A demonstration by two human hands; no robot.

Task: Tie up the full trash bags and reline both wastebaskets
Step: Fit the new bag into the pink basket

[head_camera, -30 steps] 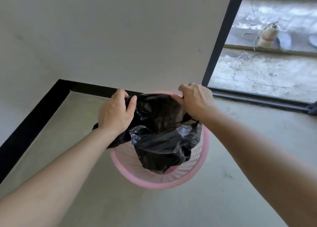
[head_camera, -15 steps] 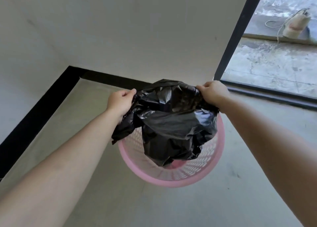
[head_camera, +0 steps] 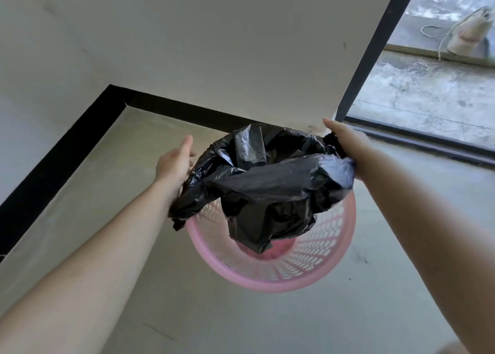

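A pink perforated wastebasket (head_camera: pixel 325 269) stands on the floor in a corner. A crumpled black trash bag (head_camera: pixel 270 182) hangs over its mouth, with its bottom dangling inside the basket. My right hand (head_camera: pixel 347 143) grips the bag's right rim, fingers curled into the plastic. On the other side, my left hand (head_camera: pixel 175 160) lies against the bag's left rim with its fingers stretched out; I cannot see a firm grip there. A flap of the bag droops below my left wrist, outside the basket.
White walls with a black baseboard (head_camera: pixel 67 150) close the corner behind and to the left of the basket. A black door frame (head_camera: pixel 375 51) stands to the right, opening onto a rough concrete ledge with a pale object and cord (head_camera: pixel 466 32).
Both hands have moved apart and pulled the bag's mouth wider above the basket. My left hand's fingers have loosened from a curled grip to a stretched pose.
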